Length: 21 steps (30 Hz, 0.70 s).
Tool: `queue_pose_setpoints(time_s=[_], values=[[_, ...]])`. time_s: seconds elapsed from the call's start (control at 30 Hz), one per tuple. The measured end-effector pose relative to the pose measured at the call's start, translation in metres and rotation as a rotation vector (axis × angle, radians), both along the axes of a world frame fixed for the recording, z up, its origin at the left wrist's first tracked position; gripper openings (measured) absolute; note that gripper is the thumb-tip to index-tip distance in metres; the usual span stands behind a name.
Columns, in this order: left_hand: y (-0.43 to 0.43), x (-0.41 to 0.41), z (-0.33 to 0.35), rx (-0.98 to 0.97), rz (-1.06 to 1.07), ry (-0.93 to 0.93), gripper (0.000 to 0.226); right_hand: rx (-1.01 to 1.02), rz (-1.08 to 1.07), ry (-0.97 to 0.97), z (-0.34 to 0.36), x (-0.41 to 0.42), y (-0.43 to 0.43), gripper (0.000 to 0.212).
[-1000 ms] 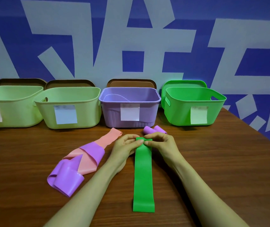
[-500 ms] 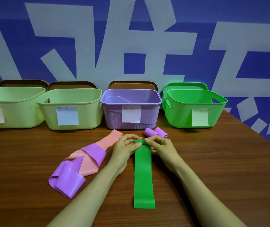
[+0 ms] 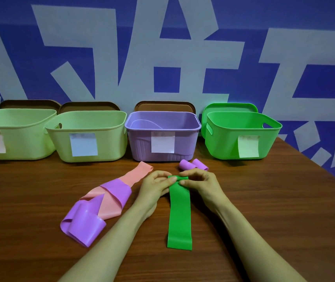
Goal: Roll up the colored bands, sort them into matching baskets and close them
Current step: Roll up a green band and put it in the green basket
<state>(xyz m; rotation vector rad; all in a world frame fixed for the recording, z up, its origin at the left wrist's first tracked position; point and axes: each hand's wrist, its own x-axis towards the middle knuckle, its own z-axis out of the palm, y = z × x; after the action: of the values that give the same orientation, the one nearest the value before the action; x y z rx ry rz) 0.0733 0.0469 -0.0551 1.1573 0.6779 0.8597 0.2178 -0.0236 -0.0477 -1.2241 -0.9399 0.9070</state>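
Pinching far end of green band (image 3: pixel 180 210): left hand (image 3: pixel 154 185) and right hand (image 3: pixel 201 184). Judged light, limp, stretchy; grip both edges there.

Soft, even, somewhat dim light with a cool cast falls from above, laying only faint, blurred shadows on the wooden table (image 3: pixel 274 210) under the four baskets (image 3: pixel 109 147) and leaving a mild sheen on the looped purple band (image 3: pixel 83 228). The centre is sharp, the green band (image 3: pixel 180 212) crisp-edged, while the paper notes (image 3: pixel 163 142) on the baskets are washed out and unreadable. Wide-angle distortion bows the leftmost pale green basket (image 3: pixel 18 137) at the edge and softens the corners.
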Motion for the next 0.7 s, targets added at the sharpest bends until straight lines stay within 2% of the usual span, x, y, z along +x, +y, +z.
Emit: queue_pose_setpoints(time_s=[0.2,0.3,0.4,0.57,0.7], values=[[0.003,-0.0017,-0.0041,0.048,0.007,0.006,0.018,0.001,0.023,-0.026,-0.0029,0.0016,0.002,0.025],[0.0027,-0.002,-0.0037,0.084,0.007,-0.024,0.022,-0.056,0.061,0.006,-0.0001,-0.003,0.0004,0.019],[0.002,-0.0016,-0.0031,0.106,0.004,-0.023,0.028,-0.084,0.066,-0.048,-0.0025,-0.0015,0.0004,0.017],[-0.0003,0.0005,-0.0047,0.073,-0.024,0.044,0.032,-0.03,0.016,-0.021,-0.0005,-0.0002,-0.0006,0.013],[-0.0034,0.0023,-0.0008,0.014,-0.027,0.001,0.025,-0.014,0.006,-0.018,-0.0001,0.0009,-0.0016,0.018]])
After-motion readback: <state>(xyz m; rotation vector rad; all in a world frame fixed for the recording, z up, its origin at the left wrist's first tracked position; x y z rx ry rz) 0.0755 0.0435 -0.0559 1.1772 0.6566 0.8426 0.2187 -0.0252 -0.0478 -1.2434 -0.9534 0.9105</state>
